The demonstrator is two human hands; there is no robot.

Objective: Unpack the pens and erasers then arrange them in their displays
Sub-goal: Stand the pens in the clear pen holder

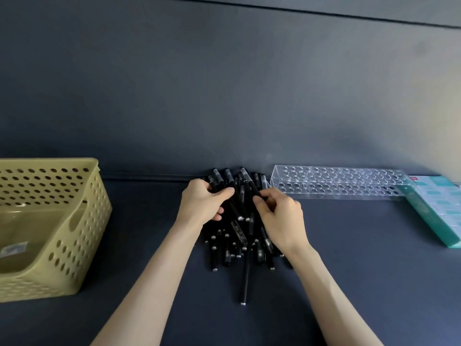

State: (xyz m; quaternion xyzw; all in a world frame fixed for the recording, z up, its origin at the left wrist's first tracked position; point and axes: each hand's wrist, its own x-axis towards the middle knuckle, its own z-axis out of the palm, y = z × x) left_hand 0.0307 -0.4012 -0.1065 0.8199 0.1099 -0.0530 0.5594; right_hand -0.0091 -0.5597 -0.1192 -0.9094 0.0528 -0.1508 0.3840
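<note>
A heap of black pens (pixel 237 236) lies in the middle of the dark surface (pixel 349 270), its far end against the dark back wall. Most of them run roughly near to far and overlap one another. One pen (pixel 245 283) sticks out of the heap toward the near edge, lying alone on the surface.

Both bare forearms reach in from the near side. The left hand (pixel 202 201) is over the far left part of the heap, its fingers curled in around several pens there. How many it actually grips I cannot tell. The right hand (pixel 279 216) is over the right side of the heap and pinches a single black pen (pixel 252 184) between thumb and fingertips. That pen slants up and away to the far left, out of the fingers.

Just right of the heap, along the far edge, stands a long clear acrylic pen display (pixel 344 183) with rows of round holes and no pens in them. A teal and white box (pixel 434 211) lies at its right end, angled toward the near right.

Well apart on the left sits a pale yellow perforated basket (pixel 82 221).
</note>
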